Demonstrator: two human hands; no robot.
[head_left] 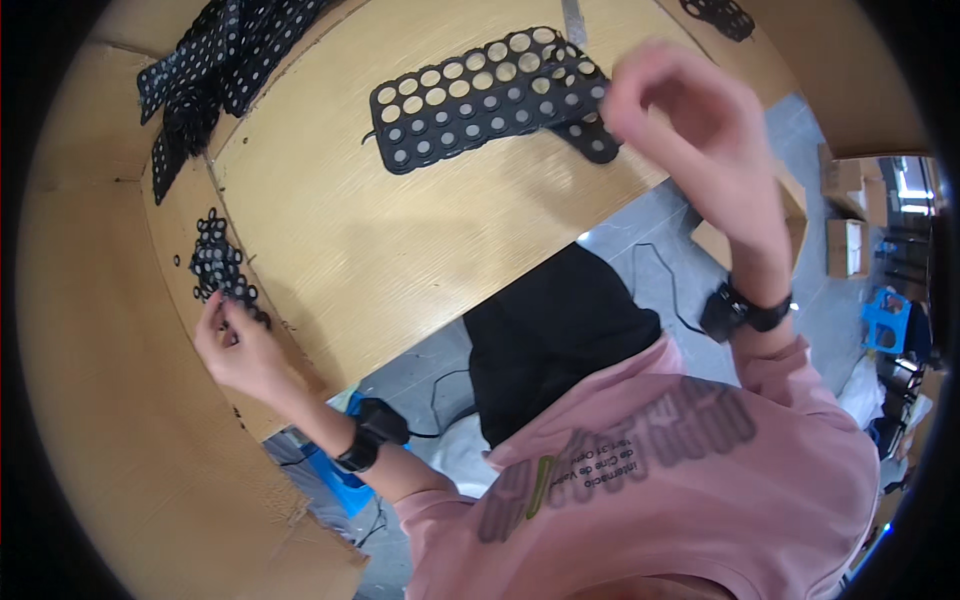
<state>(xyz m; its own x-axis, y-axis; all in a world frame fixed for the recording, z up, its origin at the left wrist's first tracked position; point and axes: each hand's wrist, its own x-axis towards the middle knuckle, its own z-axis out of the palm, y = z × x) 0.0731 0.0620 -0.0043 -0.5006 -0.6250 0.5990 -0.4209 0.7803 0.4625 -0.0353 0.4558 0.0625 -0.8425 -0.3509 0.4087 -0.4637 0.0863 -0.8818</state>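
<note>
The black perforated sheet (490, 98) lies flat on the wooden worktop (380, 250), far side from the person, its round holes in rows. The right hand (690, 130) is raised over the sheet's right end, fingers curled loosely inward with thumb and fingertips close together; whether they pinch anything I cannot tell, as the hand is blurred. The left hand (235, 345) rests at the worktop's left edge, fingers bent and narrow, touching a small heap of black rings (218, 265). Both wrists wear black bands. Farther off, at the upper left corner, a pile of more perforated black strips (205, 75) hangs over the worktop's edge beside cardboard (100, 330).
</note>
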